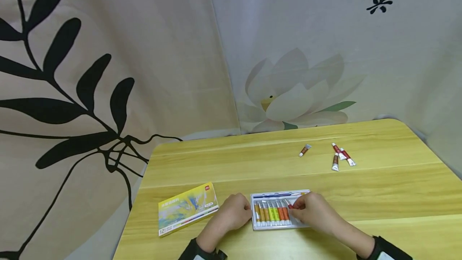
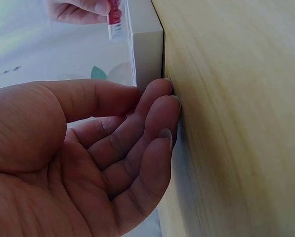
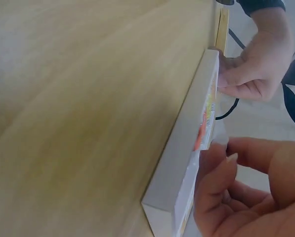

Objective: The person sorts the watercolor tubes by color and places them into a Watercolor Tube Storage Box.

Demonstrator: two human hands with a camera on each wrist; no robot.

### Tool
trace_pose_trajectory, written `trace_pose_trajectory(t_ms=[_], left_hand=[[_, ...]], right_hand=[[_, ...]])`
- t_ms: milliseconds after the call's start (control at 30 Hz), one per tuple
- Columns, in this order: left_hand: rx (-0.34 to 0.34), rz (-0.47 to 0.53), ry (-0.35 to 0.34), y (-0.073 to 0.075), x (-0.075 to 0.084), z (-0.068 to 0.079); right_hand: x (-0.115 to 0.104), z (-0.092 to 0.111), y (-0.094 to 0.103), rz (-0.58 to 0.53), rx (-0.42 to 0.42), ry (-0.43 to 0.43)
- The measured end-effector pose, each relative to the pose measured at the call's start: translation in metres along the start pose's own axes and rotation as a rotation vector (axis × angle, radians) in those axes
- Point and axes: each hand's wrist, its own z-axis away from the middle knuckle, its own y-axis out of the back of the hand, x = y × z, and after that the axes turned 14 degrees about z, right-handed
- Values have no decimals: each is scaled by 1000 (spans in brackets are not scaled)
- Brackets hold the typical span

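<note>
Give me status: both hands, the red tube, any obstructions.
Left hand at left edge of tray. Right hand pinches red tube over tray. Four loose tubes beyond; none blocking.

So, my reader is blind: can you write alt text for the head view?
A right hand holds a red paint tube at a white tray of yellow and orange tubes, the left hand touching its left end. On the wood-grain table, a yellow paint box lies at left, four loose tubes toward the far edge.
</note>
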Motion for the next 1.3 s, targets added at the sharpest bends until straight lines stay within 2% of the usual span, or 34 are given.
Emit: trace_pose_trajectory(t_ms=[200, 367, 867, 1033, 1167, 1300], left_hand=[[-3, 8, 3, 0, 0, 0], [1, 6, 0, 1, 0, 0], [-3, -3, -10, 0, 0, 0], [-6, 0, 3, 0, -1, -1], [-3, 0, 1, -1, -1, -1], [0, 3, -9, -1, -2, 0]], right_hand=[[-1, 0, -7, 33, 39, -49], [-2, -1, -10, 39, 36, -87], [-2, -2, -13, 111, 52, -125], [-2, -2, -16, 92, 49, -138], [-1, -1, -16, 93, 50, -132], [1, 1, -14, 113, 49, -92]])
